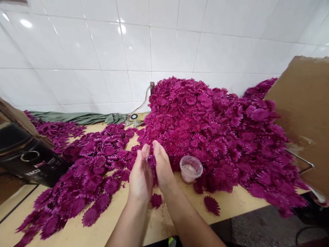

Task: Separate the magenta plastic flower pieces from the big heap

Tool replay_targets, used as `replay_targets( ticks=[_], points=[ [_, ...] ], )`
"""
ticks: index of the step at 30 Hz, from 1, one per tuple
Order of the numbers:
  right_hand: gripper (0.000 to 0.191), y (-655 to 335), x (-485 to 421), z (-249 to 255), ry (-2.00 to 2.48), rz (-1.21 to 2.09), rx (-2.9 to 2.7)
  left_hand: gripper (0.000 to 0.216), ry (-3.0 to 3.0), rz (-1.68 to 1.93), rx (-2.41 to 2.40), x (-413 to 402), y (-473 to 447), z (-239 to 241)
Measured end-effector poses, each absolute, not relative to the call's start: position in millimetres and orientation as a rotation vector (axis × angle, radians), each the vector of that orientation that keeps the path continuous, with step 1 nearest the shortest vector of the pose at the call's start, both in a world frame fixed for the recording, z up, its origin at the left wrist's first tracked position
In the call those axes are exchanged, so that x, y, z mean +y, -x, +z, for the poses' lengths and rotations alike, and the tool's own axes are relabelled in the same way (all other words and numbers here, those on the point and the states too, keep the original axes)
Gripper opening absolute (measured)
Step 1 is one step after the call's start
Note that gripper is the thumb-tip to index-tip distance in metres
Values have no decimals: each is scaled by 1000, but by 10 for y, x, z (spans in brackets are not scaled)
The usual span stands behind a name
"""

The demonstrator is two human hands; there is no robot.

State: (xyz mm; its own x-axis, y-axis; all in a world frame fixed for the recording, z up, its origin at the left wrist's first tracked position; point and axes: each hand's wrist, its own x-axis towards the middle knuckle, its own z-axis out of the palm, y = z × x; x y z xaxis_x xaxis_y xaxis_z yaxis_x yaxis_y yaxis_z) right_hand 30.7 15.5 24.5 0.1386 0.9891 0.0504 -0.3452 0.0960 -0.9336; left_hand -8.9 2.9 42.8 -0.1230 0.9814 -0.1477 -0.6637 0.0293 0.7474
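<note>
My left hand (141,175) and my right hand (163,165) face each other over the front middle of the table, palms inward and fingers stretched forward. Between the palms is a crumpled purple artificial flower (151,161), held from both sides and partly hidden by the fingers. On the table just below my wrists lies a small piece of purple flower (156,201). A clear plastic cup (190,169) with a pale pinkish substance in it stands right of my right hand. A single flat purple flower (212,205) rests near the front edge.
A tall heap of purple flowers (195,120) fills the right and back. Another pile (89,171) spreads leftward. A black canister (31,157) stands far left, a cardboard box (305,120) far right. Green cloth (77,117) lies along the tiled wall (102,44).
</note>
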Motion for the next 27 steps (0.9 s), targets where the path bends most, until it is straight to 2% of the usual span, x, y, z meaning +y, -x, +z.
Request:
replay_targets(
  ticks=[5, 10, 15, 18, 22, 27],
  points=[
    [53, -257, 75, 225, 749, 1392, -714, 37, -794, 1639, 925, -11, 237, 190],
    [35, -316, 85, 339, 764, 1529, -494, 42, -1196, 1537, 1106, -177, 346, 83],
    [29, -335, 37, 406, 697, 1584, -471, 42, -1372, 1457, 1186, -150, 435, 134],
    [32, -350, -22, 373, 682, 1564, -632, 36, -1293, 1487, 1262, -71, 530, 218],
    [45, -391, -40, 280, 863, 1447, -847, 43, -1324, 1383, 1286, 8, 592, 324],
    [27, -491, 14, 206, 975, 1206, -1147, 44, -1488, 1236, 1302, 74, 535, 348]
  ],
)
